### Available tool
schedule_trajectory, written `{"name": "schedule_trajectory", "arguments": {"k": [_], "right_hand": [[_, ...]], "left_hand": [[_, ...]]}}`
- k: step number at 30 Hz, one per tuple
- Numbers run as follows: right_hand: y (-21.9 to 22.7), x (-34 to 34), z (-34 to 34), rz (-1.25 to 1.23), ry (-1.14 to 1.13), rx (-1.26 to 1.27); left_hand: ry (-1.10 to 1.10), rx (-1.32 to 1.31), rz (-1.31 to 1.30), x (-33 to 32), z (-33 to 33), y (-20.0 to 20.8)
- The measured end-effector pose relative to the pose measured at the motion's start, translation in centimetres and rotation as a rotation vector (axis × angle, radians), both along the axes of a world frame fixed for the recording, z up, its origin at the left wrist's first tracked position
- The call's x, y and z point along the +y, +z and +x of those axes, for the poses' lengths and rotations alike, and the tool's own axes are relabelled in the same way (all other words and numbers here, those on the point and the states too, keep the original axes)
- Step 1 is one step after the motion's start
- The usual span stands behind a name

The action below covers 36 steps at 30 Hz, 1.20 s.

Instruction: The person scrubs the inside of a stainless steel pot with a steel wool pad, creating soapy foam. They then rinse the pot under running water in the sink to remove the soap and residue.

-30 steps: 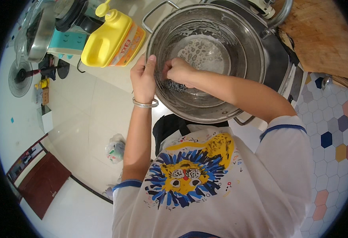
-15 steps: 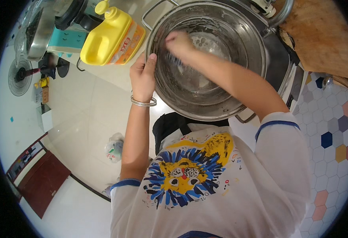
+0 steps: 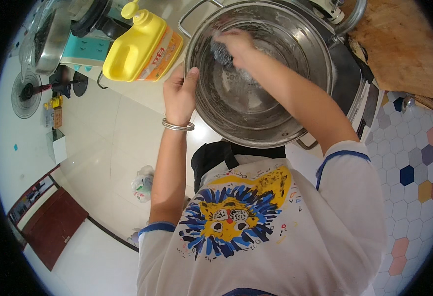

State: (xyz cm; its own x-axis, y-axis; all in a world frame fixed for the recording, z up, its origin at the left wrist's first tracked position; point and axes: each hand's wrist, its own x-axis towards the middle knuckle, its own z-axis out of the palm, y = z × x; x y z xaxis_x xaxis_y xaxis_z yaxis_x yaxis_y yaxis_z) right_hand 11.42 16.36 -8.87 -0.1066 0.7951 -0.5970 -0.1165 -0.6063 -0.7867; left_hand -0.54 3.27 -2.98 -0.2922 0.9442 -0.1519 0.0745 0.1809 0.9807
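Evidently the pot [image 3: 256, 129] is what lies under the right fingers, with its left edge at the left thumb. Inside it, the right hand [image 3: 238, 44], slightly blurred, has its fingers bunched and clamped on a scourer [image 3: 221, 52]. The left hand [image 3: 179, 94] holds the pot's edge between thumb and fingers, the fingertips partly hidden. Scrubbing well, I judge, calls for even pressure from the right fingers along the ridges, while the left ones brace against turning. Counted: one pot, one scourer; ahead and left of the left fingers, one bottle [image 3: 132, 54]; well right of the right fingers, one tap [image 3: 355, 20] and one board [image 3: 403, 54].
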Motion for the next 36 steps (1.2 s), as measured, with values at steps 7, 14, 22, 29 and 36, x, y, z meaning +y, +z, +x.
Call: {"name": "schedule_trajectory", "arguments": {"k": [7,14,22,29,36], "right_hand": [[-0.9,-5.8,-2.0,0.1,0.303,-0.362],[-1.0,3.6,1.7,0.063,-0.412,-0.115],[0.1,-4.5,-1.5,0.219,0.451,-0.361],[1.2,-4.3,-0.8,0.267,0.52,-0.283],[1.1,3.4,2.2,-0.077,-0.699,0.16]], "left_hand": [[0.075,-0.033,0.053,0.3,1.0,0.0],[0.037,0.075,-0.009,0.2,0.2,0.3],[0.094,0.063,0.06,0.8,0.4,-1.2],[0.098,0.014,0.087,1.0,0.8,-0.7],[0.029,0.062,0.003,1.0,0.0,0.0]]}}
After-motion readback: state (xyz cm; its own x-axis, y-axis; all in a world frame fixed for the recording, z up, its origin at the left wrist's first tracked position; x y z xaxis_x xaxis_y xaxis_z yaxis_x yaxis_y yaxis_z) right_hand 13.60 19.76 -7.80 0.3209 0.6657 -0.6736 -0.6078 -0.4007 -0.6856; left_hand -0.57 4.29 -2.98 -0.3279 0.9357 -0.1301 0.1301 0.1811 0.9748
